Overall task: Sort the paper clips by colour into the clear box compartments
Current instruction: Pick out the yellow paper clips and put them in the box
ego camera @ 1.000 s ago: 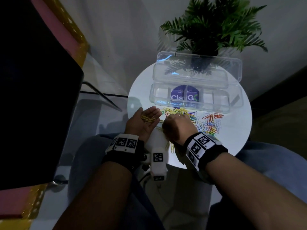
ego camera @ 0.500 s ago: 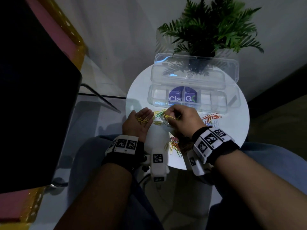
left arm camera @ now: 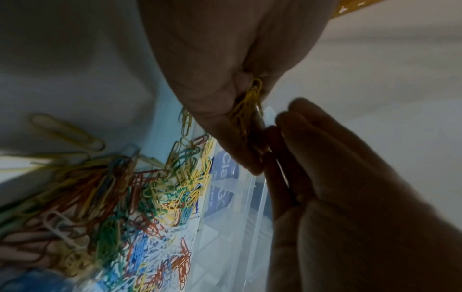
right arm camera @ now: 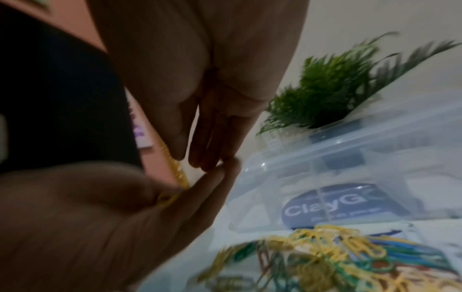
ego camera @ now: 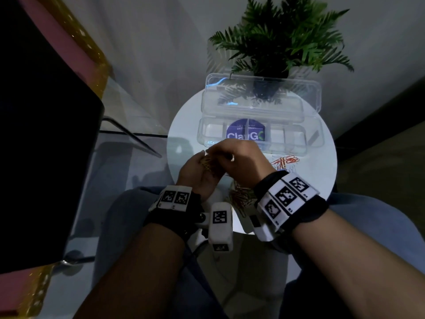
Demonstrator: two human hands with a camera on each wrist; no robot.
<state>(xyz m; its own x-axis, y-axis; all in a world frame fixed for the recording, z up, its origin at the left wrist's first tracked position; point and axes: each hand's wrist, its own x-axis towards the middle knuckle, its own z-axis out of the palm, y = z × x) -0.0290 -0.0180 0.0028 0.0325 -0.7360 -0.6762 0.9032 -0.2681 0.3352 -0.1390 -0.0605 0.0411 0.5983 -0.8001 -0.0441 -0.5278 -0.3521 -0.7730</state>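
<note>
Since a moment ago the right hand [ego camera: 241, 162] has crossed over the cupped left hand [ego camera: 197, 173], fingertips meeting above yellow clips [ego camera: 208, 165] in the palm. Left wrist view: the right hand pinches yellow clips; the mixed pile [left arm camera: 150, 197] lies below. Right wrist view: clear box [right arm camera: 350, 177] just beyond the fingertips.

The clear box [ego camera: 253, 134] sits open on the round white table, its lid standing up behind it and a blue sticker showing through its little compartments. A mixed pile of paper clips [left arm camera: 155, 197] in yellow, green, blue, red and white lies just in front of it. A small bunch of yellow clips [ego camera: 208, 165] lies in a cupped palm.
</note>
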